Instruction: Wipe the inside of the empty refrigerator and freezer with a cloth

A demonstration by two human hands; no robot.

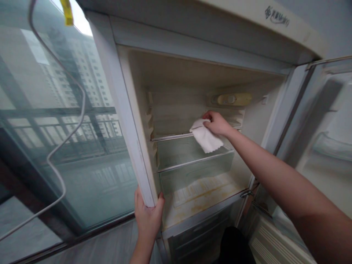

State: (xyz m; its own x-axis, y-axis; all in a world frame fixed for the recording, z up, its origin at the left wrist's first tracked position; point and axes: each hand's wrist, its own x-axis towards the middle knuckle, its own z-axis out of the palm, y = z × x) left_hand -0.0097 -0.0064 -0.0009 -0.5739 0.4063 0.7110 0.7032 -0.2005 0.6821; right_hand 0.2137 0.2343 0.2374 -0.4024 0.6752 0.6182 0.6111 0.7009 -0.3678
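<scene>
My right hand (217,124) reaches into the open refrigerator (130,121) and pinches a pale cloth (206,137) with a scalloped edge. The cloth hangs down in front of the glass shelf (176,137); whether it touches the glass I cannot tell. Low on the refrigerator's left front edge, my left hand (149,212) grips the side wall, its thumb inside and its fingers outside. Beneath the shelf a clear panel (196,174) spans the compartment. Yellowish stains mark the compartment floor (203,192).
The refrigerator door (327,121) stands swung out on the right, with a clear door shelf (334,146). A lamp housing (233,99) sits at the upper right inside. To the left, a white cable (82,99) hangs before a window (90,183). Drawers (198,234) lie below the compartment.
</scene>
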